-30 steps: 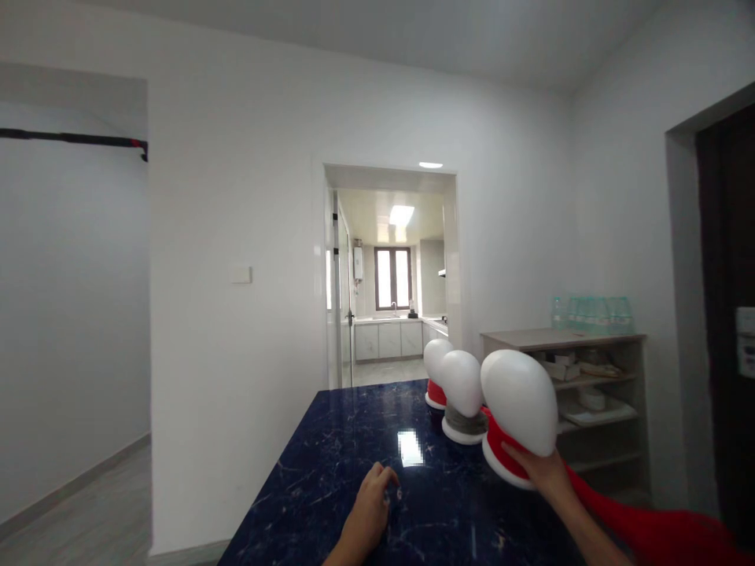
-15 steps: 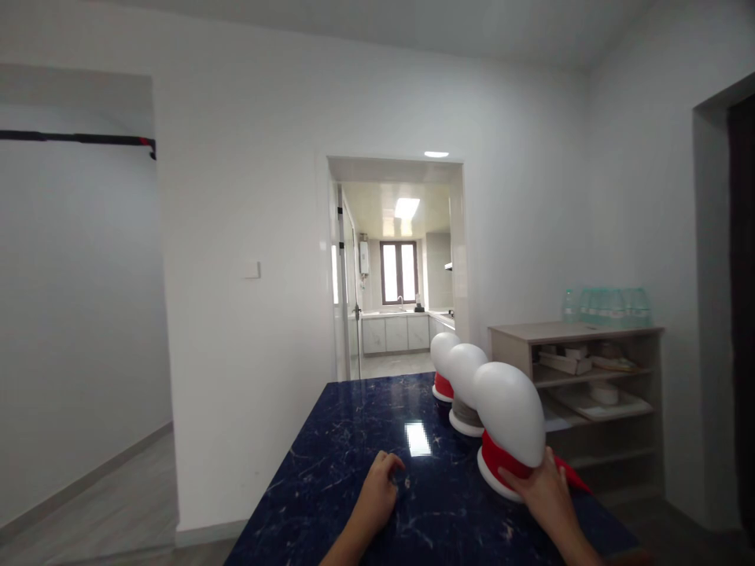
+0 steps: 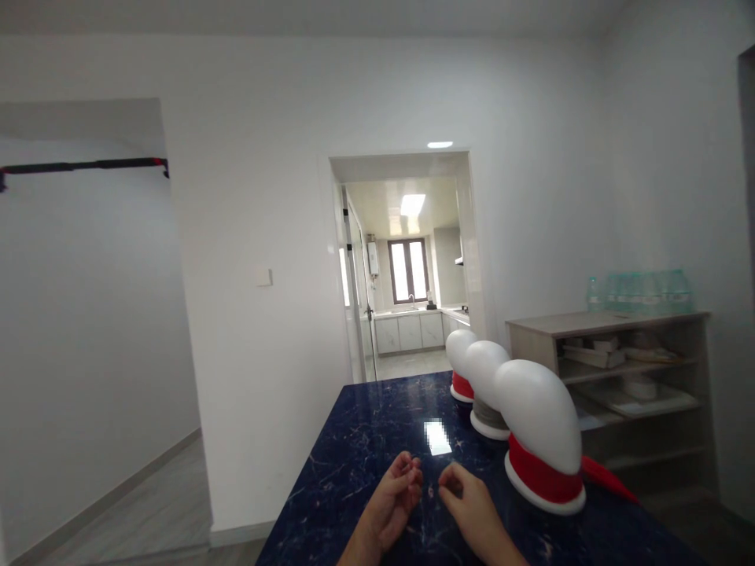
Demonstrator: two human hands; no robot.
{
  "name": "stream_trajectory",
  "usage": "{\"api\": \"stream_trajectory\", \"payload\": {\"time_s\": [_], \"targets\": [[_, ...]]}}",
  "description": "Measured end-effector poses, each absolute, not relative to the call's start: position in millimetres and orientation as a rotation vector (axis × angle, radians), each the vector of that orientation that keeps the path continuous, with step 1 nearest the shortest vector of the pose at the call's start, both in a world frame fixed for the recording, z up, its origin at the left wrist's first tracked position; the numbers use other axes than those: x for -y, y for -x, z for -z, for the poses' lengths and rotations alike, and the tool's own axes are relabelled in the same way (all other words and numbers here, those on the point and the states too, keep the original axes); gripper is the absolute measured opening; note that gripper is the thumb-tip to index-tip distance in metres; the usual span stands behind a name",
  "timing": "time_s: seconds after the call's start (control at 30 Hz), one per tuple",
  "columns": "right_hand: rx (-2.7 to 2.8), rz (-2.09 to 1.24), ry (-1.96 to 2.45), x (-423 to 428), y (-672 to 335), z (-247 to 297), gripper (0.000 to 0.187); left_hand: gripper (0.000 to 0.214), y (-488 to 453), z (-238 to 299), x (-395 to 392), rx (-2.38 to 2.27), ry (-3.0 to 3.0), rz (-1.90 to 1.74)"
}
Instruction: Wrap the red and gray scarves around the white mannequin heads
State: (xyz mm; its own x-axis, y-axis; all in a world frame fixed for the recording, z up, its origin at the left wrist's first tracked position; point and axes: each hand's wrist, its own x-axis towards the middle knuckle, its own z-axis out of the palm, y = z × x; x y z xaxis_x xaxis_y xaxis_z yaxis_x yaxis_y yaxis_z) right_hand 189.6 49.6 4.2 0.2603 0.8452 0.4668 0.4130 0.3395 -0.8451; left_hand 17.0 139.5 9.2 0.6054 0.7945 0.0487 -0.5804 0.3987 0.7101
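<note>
Both my hands rest low on the dark blue marble table, close together. My left hand has its fingers loosely curled, and nothing shows in them. My right hand is also curled, its fingertips facing the left hand, and holds nothing visible. To the right of my right hand and apart from it stands a white mannequin head with a red scarf round its neck. The scarf's tail trails to the right. Behind it stand a second head with a grey band and a third head with a red band.
A wooden shelf unit stands against the right wall, with a pack of water bottles on top. Ahead, a doorway leads to a kitchen. A black bar hangs at the upper left, and a passage with a grey floor lies left of the table.
My right hand has let go of the nearest head's red-scarfed base and moved left beside my left hand. The head now stands upright on the table. The view has shifted left.
</note>
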Motion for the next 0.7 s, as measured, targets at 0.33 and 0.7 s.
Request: {"api": "stream_trajectory", "payload": {"time_s": [0.33,0.7], "targets": [[1.353,-0.386,1.2,-72,-163,-6,0.013,0.038,-26,-5,-145,-0.278,-0.764,-0.902],[1.275,-0.339,1.233,-76,-166,-3,0.017,0.042,-33,-2,-144,-0.421,-0.952,-1.009]]}}
